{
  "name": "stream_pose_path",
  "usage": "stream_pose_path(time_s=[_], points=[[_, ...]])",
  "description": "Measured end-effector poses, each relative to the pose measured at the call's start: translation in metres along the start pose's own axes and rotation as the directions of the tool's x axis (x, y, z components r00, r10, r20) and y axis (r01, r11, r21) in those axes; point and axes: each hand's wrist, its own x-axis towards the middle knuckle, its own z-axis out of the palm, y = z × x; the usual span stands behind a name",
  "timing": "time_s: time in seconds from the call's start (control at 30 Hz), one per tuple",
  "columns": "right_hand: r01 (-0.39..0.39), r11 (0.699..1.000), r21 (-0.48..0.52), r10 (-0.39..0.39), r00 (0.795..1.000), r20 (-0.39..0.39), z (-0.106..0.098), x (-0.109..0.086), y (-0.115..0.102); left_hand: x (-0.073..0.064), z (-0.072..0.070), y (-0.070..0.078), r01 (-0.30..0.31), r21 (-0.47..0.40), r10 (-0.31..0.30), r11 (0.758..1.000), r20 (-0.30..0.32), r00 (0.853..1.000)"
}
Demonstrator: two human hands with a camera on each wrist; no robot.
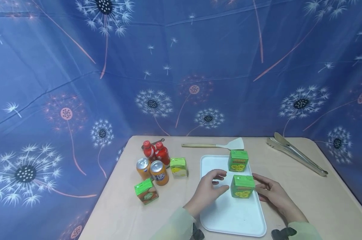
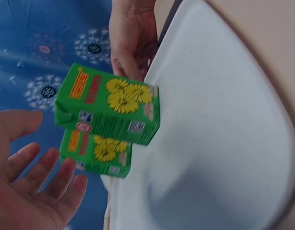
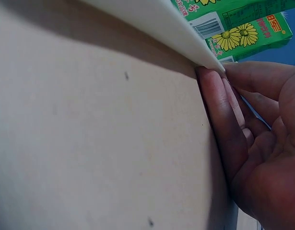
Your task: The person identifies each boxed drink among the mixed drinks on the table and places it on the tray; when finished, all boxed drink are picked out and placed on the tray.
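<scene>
A white tray (image 1: 229, 216) lies on the table with two green drink cartons, printed with yellow flowers, upright on it. The near carton (image 1: 243, 187) stands between my two hands; the far carton (image 1: 238, 160) is just behind it. My left hand (image 1: 209, 188) hovers over the tray's left side, fingers spread and apart from the cartons, as the left wrist view also shows. At the right rim, my right hand (image 1: 272, 193) holds the tray's edge (image 3: 205, 55), with a fingertip at its underside and the thumb side against the rim.
Left of the tray stand a yellow-green carton (image 1: 178, 167), a brown-green carton (image 1: 146, 191), two orange cans (image 1: 159, 172) and two red bottles (image 1: 162, 154). Behind lies a white spatula (image 1: 235, 144). Metal tongs (image 1: 298, 155) lie far right. A patterned blue cloth (image 1: 181, 66) hangs behind.
</scene>
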Motion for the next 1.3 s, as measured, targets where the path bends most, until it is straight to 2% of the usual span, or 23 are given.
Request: stream_pose_path(time_s=[0.23, 0.47, 0.63, 0.83, 1.07, 1.3], points=[[0.01, 1.0, 0.005, -0.01, 1.0, 0.001, 0.001, -0.001, -0.001, -0.02, -0.024, -0.004, -0.046, 0.039, 0.048, 0.998, -0.031, 0.998], [0.011, 1.0, 0.004, -0.011, 1.0, 0.0, 0.0, -0.001, -0.001, -0.041, -0.054, -0.005, -0.027, 0.101, 0.036, 0.995, -0.093, 0.995], [0.0, 1.0, 0.0, 0.0, 1.0, -0.008, 0.001, 0.0, 0.0, -0.055, -0.079, -0.007, -0.018, 0.139, 0.041, 0.99, -0.165, 0.985], [-0.002, 1.0, -0.004, 0.002, 1.0, -0.012, 0.0, 0.0, 0.001, -0.071, -0.105, -0.007, -0.01, 0.162, 0.053, 0.987, -0.267, 0.962], [0.001, 1.0, -0.012, -0.002, 1.0, -0.008, 0.0, -0.001, 0.0, -0.085, -0.133, -0.009, 0.008, 0.165, 0.055, 0.986, -0.374, 0.926], [-0.008, 1.0, -0.025, 0.008, 1.0, -0.013, 0.0, 0.0, 0.0, -0.096, -0.154, -0.014, 0.07, 0.191, 0.024, 0.979, -0.45, 0.893]])
